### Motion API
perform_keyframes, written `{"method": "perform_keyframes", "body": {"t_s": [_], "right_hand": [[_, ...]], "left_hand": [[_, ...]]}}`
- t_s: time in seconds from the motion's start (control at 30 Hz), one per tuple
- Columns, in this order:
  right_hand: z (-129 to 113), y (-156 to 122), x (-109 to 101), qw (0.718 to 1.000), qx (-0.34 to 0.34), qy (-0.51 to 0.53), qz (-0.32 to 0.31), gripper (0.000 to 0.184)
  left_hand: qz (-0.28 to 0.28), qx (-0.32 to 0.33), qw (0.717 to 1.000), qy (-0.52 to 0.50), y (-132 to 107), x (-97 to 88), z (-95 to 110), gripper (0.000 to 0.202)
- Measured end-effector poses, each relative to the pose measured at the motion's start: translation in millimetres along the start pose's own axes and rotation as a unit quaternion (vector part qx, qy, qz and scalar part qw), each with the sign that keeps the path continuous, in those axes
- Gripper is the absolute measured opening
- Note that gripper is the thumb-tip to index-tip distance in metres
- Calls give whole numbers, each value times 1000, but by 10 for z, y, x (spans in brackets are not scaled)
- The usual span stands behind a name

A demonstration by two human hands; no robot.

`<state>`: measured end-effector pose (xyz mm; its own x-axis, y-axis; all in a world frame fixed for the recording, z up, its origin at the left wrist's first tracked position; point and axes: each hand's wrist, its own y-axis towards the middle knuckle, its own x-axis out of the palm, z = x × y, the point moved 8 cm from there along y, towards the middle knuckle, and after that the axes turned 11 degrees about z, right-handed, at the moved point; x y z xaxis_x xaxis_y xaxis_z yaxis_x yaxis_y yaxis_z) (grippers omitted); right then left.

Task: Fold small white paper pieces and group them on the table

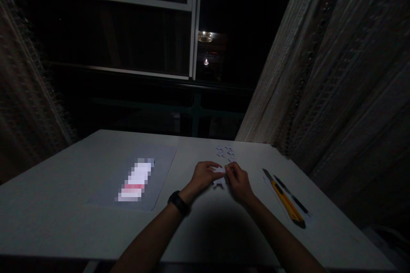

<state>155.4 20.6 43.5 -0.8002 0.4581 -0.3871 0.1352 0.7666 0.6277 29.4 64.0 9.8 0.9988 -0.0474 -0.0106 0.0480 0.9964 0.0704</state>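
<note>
Above the white table, a small white paper cutout (219, 182) with jagged edges is held between both hands. My left hand (204, 175), with a dark watch on its wrist, pinches the cutout from the left side. From the right, the thumb and fingers of my right hand (237, 179) are pressed together at the cutout's upper right edge. Just beyond the hands lie several small paper pieces (220, 154) with dark marks, set out in rows. What the marks show is too small to tell.
A yellow utility knife (287, 204) and a dark slim pen-like tool (291, 194) lie at the right on paper. To the left, a bright blurred-out device (136, 181) rests on a large sheet (165, 166). Curtains (275, 72) and a dark window stand behind the table (64, 213).
</note>
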Motion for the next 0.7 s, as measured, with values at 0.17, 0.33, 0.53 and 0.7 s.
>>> {"method": "perform_keyframes", "body": {"t_s": [0.17, 0.33, 0.53, 0.7], "right_hand": [[11, -14, 19, 1000, 11, 13, -8, 23], [13, -19, 18, 998, 35, 55, -4, 24], [-29, -3, 15, 997, 38, 63, 0, 24], [5, 22, 39, 998, 45, 49, 2, 23]], "left_hand": [[-5, -10, 1000, -19, -29, -1, 32, 42], [-5, -11, 1000, -12, -51, -15, 81, 44], [-20, -9, 1000, -20, -63, -3, 89, 49], [-26, 23, 999, -4, -84, -9, 157, 51]]}}
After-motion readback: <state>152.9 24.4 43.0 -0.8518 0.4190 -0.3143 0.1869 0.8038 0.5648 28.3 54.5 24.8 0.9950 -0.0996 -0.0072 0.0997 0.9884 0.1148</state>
